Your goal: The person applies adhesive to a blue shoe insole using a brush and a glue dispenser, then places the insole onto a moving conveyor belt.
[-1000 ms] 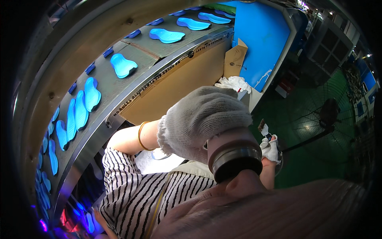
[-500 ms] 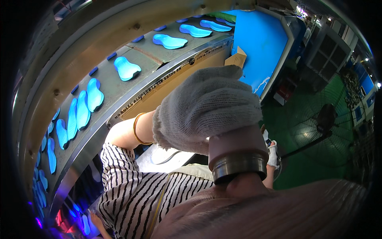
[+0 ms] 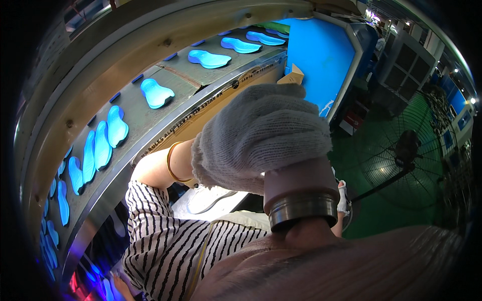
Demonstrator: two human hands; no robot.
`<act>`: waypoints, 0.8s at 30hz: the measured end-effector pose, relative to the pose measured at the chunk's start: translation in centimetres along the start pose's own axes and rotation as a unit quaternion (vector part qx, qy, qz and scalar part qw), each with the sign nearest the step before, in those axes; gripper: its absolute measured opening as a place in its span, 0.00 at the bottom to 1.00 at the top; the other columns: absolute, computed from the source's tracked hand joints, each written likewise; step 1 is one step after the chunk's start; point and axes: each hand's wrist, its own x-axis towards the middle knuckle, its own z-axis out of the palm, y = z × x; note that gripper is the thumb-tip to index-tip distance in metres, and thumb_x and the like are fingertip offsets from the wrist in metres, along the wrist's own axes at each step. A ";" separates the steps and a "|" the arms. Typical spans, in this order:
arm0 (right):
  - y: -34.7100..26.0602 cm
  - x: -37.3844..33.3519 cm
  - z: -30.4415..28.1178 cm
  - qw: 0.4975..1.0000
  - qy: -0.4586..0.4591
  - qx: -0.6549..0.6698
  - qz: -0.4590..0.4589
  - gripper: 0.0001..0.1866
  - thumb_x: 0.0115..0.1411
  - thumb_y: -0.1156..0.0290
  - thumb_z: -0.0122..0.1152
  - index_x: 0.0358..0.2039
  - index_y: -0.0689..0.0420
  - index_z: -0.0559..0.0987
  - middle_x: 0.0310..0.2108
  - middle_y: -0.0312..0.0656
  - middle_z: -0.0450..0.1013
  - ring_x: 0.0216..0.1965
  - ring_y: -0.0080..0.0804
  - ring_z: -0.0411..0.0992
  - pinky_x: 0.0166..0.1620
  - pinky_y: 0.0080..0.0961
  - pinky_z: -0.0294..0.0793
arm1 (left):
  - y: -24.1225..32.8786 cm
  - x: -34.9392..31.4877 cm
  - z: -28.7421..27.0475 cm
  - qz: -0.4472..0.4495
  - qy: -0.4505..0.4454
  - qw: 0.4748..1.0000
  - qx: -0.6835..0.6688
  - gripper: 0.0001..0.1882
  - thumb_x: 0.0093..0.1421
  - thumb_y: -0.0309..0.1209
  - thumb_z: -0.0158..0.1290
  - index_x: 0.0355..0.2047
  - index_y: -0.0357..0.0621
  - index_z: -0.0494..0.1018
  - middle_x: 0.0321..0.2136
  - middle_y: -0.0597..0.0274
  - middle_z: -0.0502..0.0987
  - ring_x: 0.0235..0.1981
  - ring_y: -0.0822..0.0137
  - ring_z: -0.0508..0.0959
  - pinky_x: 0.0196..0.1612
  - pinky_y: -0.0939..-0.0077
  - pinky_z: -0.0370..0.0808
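My left hand point(image 3: 263, 135), in a knitted grey glove, is curled round a pale pinkish flask point(image 3: 301, 180), its fingers closed over the upper body. The flask is tipped up below that hand, metal collar point(image 3: 304, 208) downward, right against my face; the exact contact at the mouth is hidden. My right hand point(image 3: 343, 198), in white, is mostly behind the flask, further right and lower; I cannot tell whether it holds anything or how its fingers stand.

To do this well, I judge that a firm wrap matters most, since knitted fabric could slip on a smooth wall. I should tilt from the wrist gradually, so the flow stays small and nothing spills on my striped shirt point(image 3: 170, 246) below the left forearm. Because the flask blocks my view of the right hand, that one is best held quiet until I can see it.

Beyond my left hand, up and to the left, blue insoles point(image 3: 157, 94) lie on the belt point(image 3: 135, 120), and a cardboard sheet point(image 3: 221, 104) is just behind the glove. I would lower the flask clear of both.
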 end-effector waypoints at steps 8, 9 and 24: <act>-0.2 -0.4 0.1 0.999 0.016 -0.033 -0.022 0.08 0.60 0.63 0.58 0.38 0.45 0.70 0.25 0.37 0.68 0.22 0.24 0.65 0.25 0.17 0.66 | -0.1 0.6 0.2 -0.012 0.005 1.000 -0.006 0.31 0.39 0.41 0.65 0.44 0.43 0.73 0.42 0.59 0.75 0.42 0.58 0.76 0.49 0.59 0.70; -0.3 -0.5 0.3 0.999 0.011 -0.034 -0.014 0.08 0.60 0.63 0.58 0.38 0.45 0.70 0.25 0.37 0.68 0.22 0.24 0.65 0.25 0.17 0.66 | 0.0 0.7 0.1 -0.012 0.004 1.000 -0.005 0.31 0.39 0.41 0.65 0.44 0.43 0.73 0.42 0.59 0.75 0.42 0.58 0.76 0.49 0.59 0.70; -0.7 -1.0 -1.4 0.999 0.016 -0.022 -0.016 0.08 0.61 0.62 0.58 0.39 0.44 0.70 0.25 0.37 0.69 0.22 0.24 0.65 0.25 0.17 0.66 | -0.5 -0.5 0.9 -0.027 0.035 0.998 -0.039 0.30 0.38 0.39 0.64 0.43 0.42 0.73 0.40 0.59 0.76 0.40 0.58 0.77 0.46 0.62 0.72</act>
